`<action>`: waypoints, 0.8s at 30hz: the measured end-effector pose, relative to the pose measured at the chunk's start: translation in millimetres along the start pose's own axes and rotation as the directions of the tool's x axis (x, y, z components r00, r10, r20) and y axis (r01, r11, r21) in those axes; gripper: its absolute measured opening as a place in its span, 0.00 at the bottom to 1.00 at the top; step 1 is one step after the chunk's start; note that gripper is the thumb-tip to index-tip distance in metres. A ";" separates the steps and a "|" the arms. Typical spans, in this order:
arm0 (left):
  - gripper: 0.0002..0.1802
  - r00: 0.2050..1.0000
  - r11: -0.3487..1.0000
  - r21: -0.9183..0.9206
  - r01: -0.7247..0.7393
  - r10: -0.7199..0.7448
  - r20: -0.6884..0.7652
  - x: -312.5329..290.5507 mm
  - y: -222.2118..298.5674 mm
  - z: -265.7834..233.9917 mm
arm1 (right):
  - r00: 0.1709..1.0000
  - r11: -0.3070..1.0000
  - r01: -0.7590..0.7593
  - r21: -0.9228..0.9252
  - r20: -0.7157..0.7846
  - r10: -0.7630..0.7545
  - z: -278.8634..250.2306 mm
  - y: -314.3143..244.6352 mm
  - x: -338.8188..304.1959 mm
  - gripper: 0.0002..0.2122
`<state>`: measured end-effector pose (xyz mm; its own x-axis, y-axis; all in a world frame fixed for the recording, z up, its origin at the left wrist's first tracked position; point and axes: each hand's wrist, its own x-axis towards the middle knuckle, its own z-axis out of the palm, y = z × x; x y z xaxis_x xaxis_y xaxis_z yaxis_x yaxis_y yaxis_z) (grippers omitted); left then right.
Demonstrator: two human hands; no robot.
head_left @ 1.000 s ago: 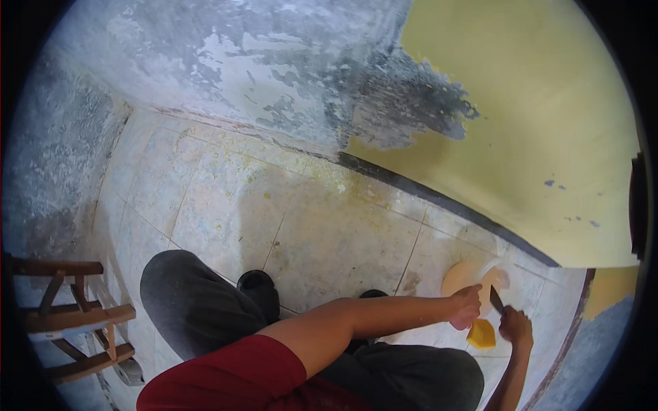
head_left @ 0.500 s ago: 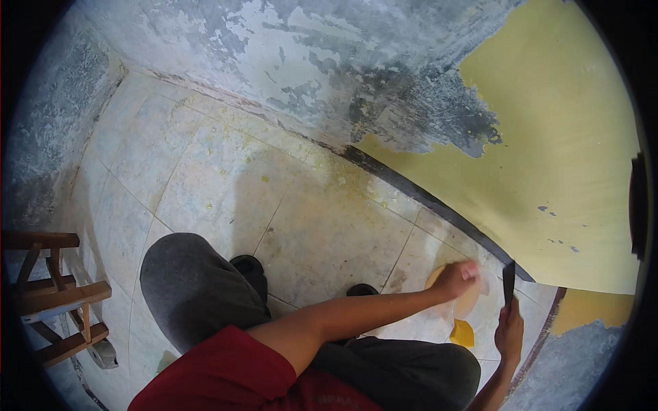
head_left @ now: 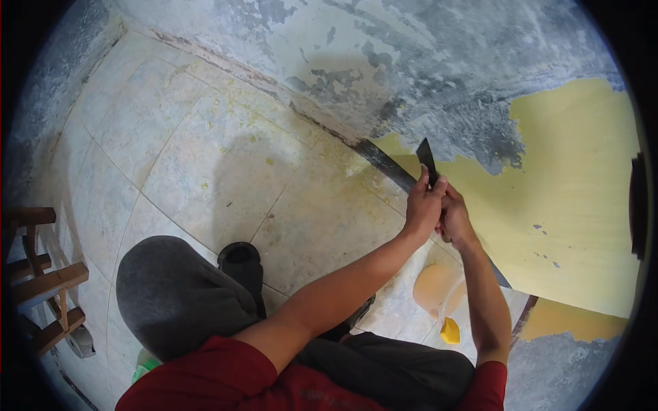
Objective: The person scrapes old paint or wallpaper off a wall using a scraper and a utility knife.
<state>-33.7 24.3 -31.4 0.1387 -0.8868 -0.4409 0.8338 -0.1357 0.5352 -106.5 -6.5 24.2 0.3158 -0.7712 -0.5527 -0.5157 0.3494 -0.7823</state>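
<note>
Left hand point(head_left: 426, 207) on scraper point(head_left: 426, 156), baseboard point(head_left: 390, 166) beyond

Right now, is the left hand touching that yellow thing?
Apart. In the head view, the left hand is up at the dark blade; floor tiles show between it and the yellow thing.

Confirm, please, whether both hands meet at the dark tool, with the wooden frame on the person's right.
No: the head view shows the wooden frame on the person's left; the left hand and right hand meet at the dark tool.
</note>
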 end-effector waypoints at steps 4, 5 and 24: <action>0.16 0.999 0.994 0.110 -0.027 0.032 -0.043 7.1 1.6 -15.7 | 0.998 0.996 -0.001 0.089 -0.070 0.007 14.5 17.7 5.1 0.16; 0.15 0.999 0.994 0.110 0.025 -0.020 -0.051 7.3 7.2 -17.8 | 0.997 0.998 -0.007 0.070 -0.074 0.012 19.8 15.2 5.7 0.16; 0.14 0.993 0.993 -0.044 -0.112 0.110 -0.052 21.6 -10.9 -27.0 | 0.975 0.992 0.082 -0.092 -0.199 -0.099 42.8 18.4 3.6 0.15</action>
<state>-25.4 18.6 -66.2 0.2572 -0.8721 -0.4163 0.8355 -0.0158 0.5493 -80.8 19.9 -4.4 0.2003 -0.8927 -0.4037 -0.5587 0.2344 -0.7956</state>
